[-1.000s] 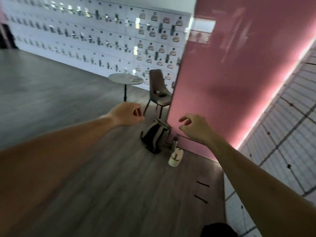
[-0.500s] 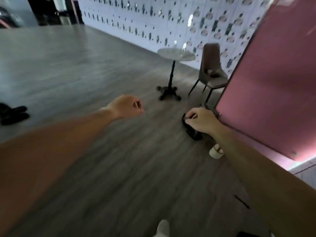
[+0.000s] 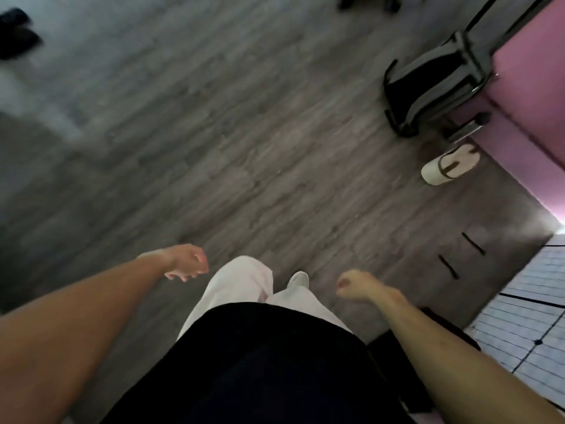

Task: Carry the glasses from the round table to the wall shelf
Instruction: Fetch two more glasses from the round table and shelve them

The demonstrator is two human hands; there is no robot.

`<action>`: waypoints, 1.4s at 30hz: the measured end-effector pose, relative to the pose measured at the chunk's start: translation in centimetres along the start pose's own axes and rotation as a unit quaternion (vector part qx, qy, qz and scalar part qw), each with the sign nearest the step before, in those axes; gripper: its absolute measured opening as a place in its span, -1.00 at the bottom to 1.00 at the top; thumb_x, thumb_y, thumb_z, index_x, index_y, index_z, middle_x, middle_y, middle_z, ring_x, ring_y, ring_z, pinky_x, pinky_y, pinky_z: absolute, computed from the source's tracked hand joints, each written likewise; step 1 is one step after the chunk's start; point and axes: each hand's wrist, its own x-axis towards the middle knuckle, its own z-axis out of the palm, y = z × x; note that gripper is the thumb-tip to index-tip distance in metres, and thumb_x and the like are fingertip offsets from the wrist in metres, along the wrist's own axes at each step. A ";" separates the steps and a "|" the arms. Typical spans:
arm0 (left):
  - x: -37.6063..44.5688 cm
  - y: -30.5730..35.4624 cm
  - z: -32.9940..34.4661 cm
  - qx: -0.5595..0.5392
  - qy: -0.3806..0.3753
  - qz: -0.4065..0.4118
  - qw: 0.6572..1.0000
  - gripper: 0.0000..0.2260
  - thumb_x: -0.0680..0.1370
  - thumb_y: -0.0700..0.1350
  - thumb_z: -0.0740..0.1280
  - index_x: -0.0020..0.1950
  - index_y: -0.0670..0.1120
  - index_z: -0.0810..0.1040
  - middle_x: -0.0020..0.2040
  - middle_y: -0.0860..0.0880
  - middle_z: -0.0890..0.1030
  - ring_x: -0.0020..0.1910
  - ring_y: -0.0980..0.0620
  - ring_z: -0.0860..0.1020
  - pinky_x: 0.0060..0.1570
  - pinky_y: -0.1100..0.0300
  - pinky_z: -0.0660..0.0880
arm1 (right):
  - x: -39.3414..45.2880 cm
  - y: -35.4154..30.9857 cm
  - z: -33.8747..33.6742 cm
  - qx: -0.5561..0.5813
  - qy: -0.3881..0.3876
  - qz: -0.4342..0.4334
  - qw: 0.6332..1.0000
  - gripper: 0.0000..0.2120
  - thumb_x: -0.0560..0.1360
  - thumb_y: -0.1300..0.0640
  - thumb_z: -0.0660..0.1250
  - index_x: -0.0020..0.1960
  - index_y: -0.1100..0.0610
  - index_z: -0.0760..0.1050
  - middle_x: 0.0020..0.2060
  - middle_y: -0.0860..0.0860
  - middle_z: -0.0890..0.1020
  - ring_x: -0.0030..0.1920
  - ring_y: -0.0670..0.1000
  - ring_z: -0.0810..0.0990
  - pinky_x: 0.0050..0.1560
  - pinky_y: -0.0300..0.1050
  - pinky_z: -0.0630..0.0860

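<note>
I am looking straight down at a grey wood floor. Neither the glasses, the round table's top nor the wall shelf is in view; only the dark foot of the table's base shows at the top edge. My left hand hangs left of my white trouser leg, fingers loosely curled, holding nothing. My right hand hangs to the right, curled into a loose fist, also empty. The frame is blurred.
A black and grey backpack leans against the pink wall at the upper right. Below it lies a white slipper. Dark shoes sit at the top left. Pale tiled flooring begins at the right.
The view has tipped down from the room to the floor and my legs. The table, chair and locker wall have left the view. Both hands have dropped closer to my body.
</note>
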 end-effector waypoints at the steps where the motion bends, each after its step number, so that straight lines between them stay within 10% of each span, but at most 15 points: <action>1: 0.4 -0.3 -0.6 0.002 -0.028 -0.012 1.000 -0.85 0.52 -0.04 0.26 0.03 0.06 0.59 -0.11 0.06 0.66 -0.26 0.08 0.63 -0.30 0.24 0.53 | 0.6 -0.4 0.0 -0.011 -0.027 -0.006 1.000 -0.70 0.52 0.09 0.24 0.17 0.10 0.63 0.22 0.09 0.64 0.22 0.13 0.59 0.18 -0.09 0.51; 7: 5.1 -0.4 -8.6 -0.115 0.097 0.033 0.988 -0.91 0.52 -0.07 0.31 -0.14 0.08 0.59 -0.18 0.06 0.67 -0.28 0.07 0.64 -0.13 0.23 0.52 | 4.7 -3.1 -6.0 0.097 -0.019 0.032 0.995 -0.74 0.53 0.11 0.22 0.10 0.11 0.63 0.12 0.08 0.66 0.15 0.15 0.60 0.14 -0.04 0.53; 17: 11.2 3.8 -25.8 -0.115 0.039 0.080 0.989 -0.92 0.48 -0.03 0.30 -0.17 0.11 0.57 -0.13 0.10 0.64 -0.08 0.02 0.61 0.13 0.07 0.55 | 11.1 -12.6 -25.2 0.277 0.090 0.052 0.955 -0.85 0.43 -0.05 0.25 -0.24 -0.03 0.53 -0.27 -0.09 0.59 -0.21 0.00 0.56 -0.19 -0.09 0.43; 27: 17.0 5.8 -40.3 -0.100 0.053 0.072 0.991 -0.92 0.57 -0.04 0.29 -0.05 0.02 0.58 -0.09 0.02 0.66 -0.11 0.02 0.62 0.07 0.08 0.57 | 17.9 -16.9 -37.0 0.330 0.091 0.046 0.939 -0.89 0.48 0.02 0.28 -0.14 -0.14 0.57 -0.15 -0.18 0.63 -0.05 -0.03 0.61 0.00 -0.15 0.49; 36: 22.0 10.2 -53.6 -0.075 0.049 0.007 0.996 -0.87 0.56 -0.07 0.29 -0.18 0.04 0.56 -0.09 0.04 0.66 -0.02 0.02 0.62 0.07 0.14 0.51 | 25.7 -9.9 -47.3 0.264 0.001 0.106 0.959 -0.66 0.59 0.04 0.20 -0.10 0.34 0.48 -0.09 0.26 0.61 -0.21 0.09 0.45 -0.13 -0.04 0.43; 42: 25.9 17.3 -67.3 -0.117 0.157 -0.012 0.981 -0.86 0.55 0.01 0.30 -0.20 0.05 0.51 -0.08 0.00 0.64 0.01 -0.08 0.60 0.02 0.12 0.46 | 29.3 -9.8 -63.5 0.347 0.103 0.078 0.929 -0.86 0.55 0.03 0.29 -0.03 0.00 0.62 -0.05 -0.04 0.68 0.02 0.03 0.63 0.10 -0.04 0.55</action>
